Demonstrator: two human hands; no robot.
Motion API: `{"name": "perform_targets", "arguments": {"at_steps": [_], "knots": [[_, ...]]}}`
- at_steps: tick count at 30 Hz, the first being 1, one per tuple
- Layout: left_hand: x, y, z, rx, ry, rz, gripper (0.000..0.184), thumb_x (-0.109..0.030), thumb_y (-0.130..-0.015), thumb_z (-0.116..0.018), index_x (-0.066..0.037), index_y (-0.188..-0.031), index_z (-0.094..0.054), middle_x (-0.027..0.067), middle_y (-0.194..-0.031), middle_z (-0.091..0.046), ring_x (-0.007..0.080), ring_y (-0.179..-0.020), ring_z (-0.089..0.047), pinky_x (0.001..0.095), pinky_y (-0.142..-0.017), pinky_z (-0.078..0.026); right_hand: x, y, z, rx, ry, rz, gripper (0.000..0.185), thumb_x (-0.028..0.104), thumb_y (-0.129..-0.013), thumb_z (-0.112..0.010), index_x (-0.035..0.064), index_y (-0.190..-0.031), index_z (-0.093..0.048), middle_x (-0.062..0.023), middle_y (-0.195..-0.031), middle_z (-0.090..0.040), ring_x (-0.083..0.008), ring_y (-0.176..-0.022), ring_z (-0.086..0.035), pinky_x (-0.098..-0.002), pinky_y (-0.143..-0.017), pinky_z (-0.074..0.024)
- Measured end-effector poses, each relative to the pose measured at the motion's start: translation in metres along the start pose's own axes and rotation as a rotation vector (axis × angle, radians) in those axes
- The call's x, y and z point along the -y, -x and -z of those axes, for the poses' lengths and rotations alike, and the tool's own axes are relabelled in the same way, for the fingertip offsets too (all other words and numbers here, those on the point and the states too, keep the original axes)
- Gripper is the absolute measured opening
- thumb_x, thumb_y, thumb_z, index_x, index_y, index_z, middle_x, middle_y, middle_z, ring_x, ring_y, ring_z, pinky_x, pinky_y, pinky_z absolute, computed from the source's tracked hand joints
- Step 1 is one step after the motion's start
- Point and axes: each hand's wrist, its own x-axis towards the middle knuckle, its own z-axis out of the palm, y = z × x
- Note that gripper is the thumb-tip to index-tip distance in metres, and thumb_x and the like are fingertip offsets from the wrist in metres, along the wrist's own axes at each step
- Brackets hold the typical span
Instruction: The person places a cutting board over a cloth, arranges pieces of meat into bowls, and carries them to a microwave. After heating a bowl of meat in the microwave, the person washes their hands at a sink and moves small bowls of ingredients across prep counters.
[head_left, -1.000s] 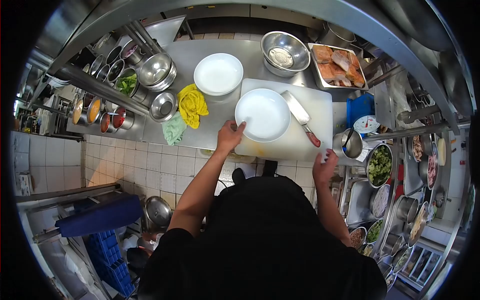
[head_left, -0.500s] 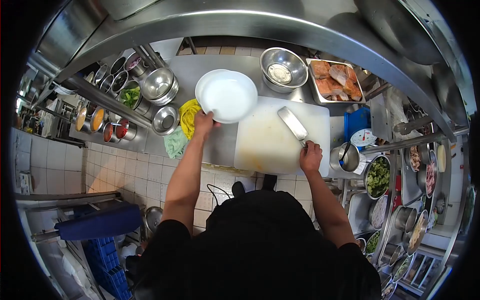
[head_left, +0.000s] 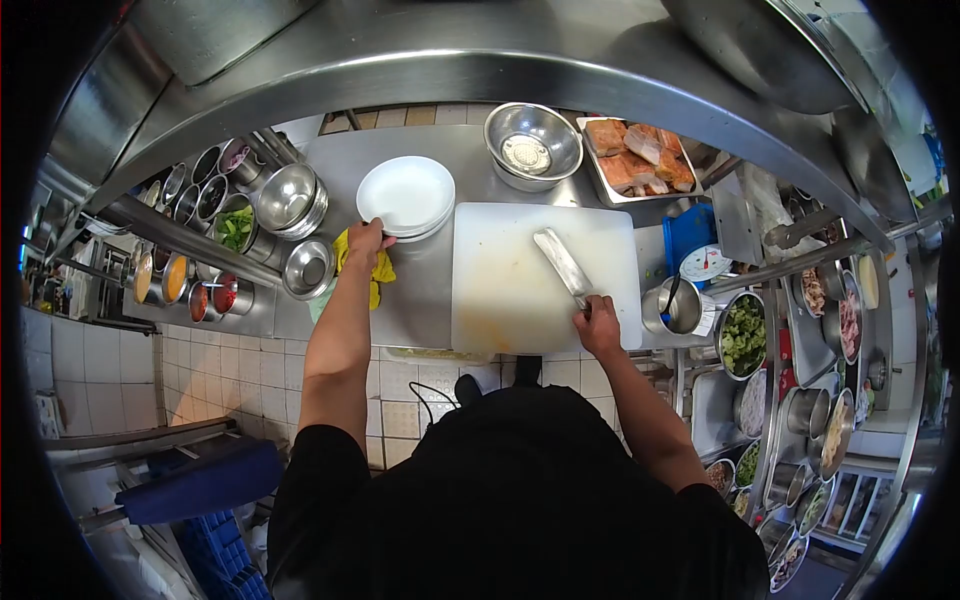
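Note:
Two white plates, one on top of the other, form a stack (head_left: 405, 197) on the steel counter. My left hand (head_left: 367, 238) is closed on the near left rim of the top one. On the white cutting board (head_left: 490, 270) lies a cleaver (head_left: 562, 264), its blade pointing away and to the left. Its handle is wrapped by my right hand (head_left: 598, 326), near the board's front right part. A yellow cloth (head_left: 382, 268) lies just beside and partly under my left wrist. Part of a green cloth (head_left: 320, 303) shows below it.
Steel bowls (head_left: 533, 146) stand behind the board, beside a tray of pink meat (head_left: 640, 160). At right are a scale (head_left: 704, 262) and a steel pot (head_left: 680, 306). Small bowls (head_left: 308, 270) and sauce containers (head_left: 225, 292) are at left. A steel shelf edge (head_left: 480, 62) arches above.
My left hand has moved the white plate off the cutting board, leftward onto the other plate. My right hand has taken hold of the cleaver's handle.

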Motion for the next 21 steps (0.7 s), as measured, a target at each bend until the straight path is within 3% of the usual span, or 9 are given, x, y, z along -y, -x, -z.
{"name": "perform_targets", "arguments": {"at_steps": [2,7,8,10,11,13,16,17,21], "knots": [[0.001,-0.004,0.003,0.0,0.0,0.005,0.027,-0.008,-0.088,-0.055,0.006,-0.111,-0.049,0.0136,-0.109,-0.057,0.0218,-0.09,-0.061,0.0287,-0.065,-0.062,0.003,0.006,0.0,-0.021,-0.018,-0.002,0.033,0.018,-0.075,-0.061,-0.0021,-0.102,-0.059,-0.0224,-0.095,-0.056,-0.0398,-0.085,-0.057,-0.046,-0.077,-0.0493],[0.01,-0.023,0.015,0.018,-0.159,-0.03,0.027,-0.015,-0.091,-0.058,0.007,-0.105,-0.054,0.0139,-0.084,-0.063,0.0178,-0.06,-0.061,0.0256,-0.048,-0.055,0.009,0.007,0.003,-0.07,-0.073,0.046,0.033,0.016,-0.075,-0.061,-0.003,-0.102,-0.059,-0.0211,-0.094,-0.055,-0.0379,-0.081,-0.056,-0.0452,-0.074,-0.0483],[0.013,-0.029,0.017,0.019,-0.158,-0.028,0.027,-0.015,-0.091,-0.058,0.007,-0.105,-0.054,0.0139,-0.084,-0.063,0.0178,-0.06,-0.061,0.0256,-0.048,-0.055,0.01,0.003,0.004,-0.077,-0.087,0.072,0.032,0.014,-0.075,-0.061,-0.003,-0.102,-0.059,-0.0205,-0.092,-0.056,-0.0367,-0.08,-0.056,-0.0441,-0.073,-0.0477],[0.014,-0.03,0.018,0.057,-0.168,-0.005,0.044,-0.035,-0.092,-0.062,0.007,-0.101,-0.052,0.0116,-0.073,-0.061,0.0178,-0.048,-0.06,0.0267,-0.042,-0.052,0.019,-0.006,0.01,-0.078,-0.099,0.097,0.03,0.013,-0.075,-0.061,-0.003,-0.101,-0.059,-0.0199,-0.09,-0.056,-0.0355,-0.079,-0.055,-0.043,-0.073,-0.0472],[0.015,-0.027,0.02,0.057,-0.166,0.0,0.044,-0.035,-0.092,-0.062,0.007,-0.101,-0.052,0.0116,-0.073,-0.061,0.0178,-0.048,-0.06,0.0267,-0.042,-0.052,0.027,-0.012,0.012,-0.097,-0.128,0.13,0.029,0.011,-0.076,-0.061,-0.0031,-0.101,-0.059,-0.0193,-0.088,-0.056,-0.0341,-0.078,-0.055,-0.0414,-0.072,-0.0465],[0.009,-0.009,0.021,0.027,-0.161,0.098,0.062,-0.055,-0.091,-0.054,0.006,-0.099,-0.052,0.0127,-0.068,-0.06,0.0188,-0.05,-0.06,0.0279,-0.041,-0.052,0.037,-0.026,0.017,-0.113,-0.153,0.167,0.027,0.009,-0.076,-0.061,-0.0032,-0.1,-0.059,-0.0187,-0.085,-0.056,-0.0327,-0.078,-0.054,-0.0398,-0.071,-0.0458],[0.025,0.03,0.02,-0.099,-0.042,0.009,0.066,-0.06,-0.093,-0.045,0.006,-0.098,-0.051,0.0132,-0.065,-0.059,0.0186,-0.048,-0.059,0.0283,-0.04,-0.05,0.038,-0.054,0.025,-0.241,-0.261,0.13,0.023,0.008,-0.078,-0.061,-0.0037,-0.097,-0.059,-0.0175,-0.083,-0.055,-0.03,-0.077,-0.053,-0.0377,-0.07,-0.0447],[0.037,0.044,0.022,-0.034,-0.002,-0.017,0.063,-0.059,-0.093,-0.046,0.004,-0.097,-0.052,0.0122,-0.065,-0.058,0.0176,-0.048,-0.058,0.0281,-0.041,-0.05,0.032,-0.067,0.03,-0.315,-0.186,0.168,0.022,0.009,-0.08,-0.061,-0.0034,-0.099,-0.059,-0.0146,-0.082,-0.056,-0.0237,-0.072,-0.053,-0.0329,-0.067,-0.0454],[0.092,0.111,0.028,0.097,0.039,0.046,0.049,-0.053,-0.095,-0.049,-0.004,-0.098,-0.053,0.0083,-0.067,-0.06,0.0145,-0.048,-0.056,0.0267,-0.045,-0.05,0.029,-0.111,0.074,-0.392,-0.026,0.198,0.023,0.009,-0.079,-0.062,-0.0038,-0.098,-0.059,-0.0174,-0.084,-0.057,-0.0296,-0.075,-0.055,-0.0381,-0.068,-0.0457]]}}
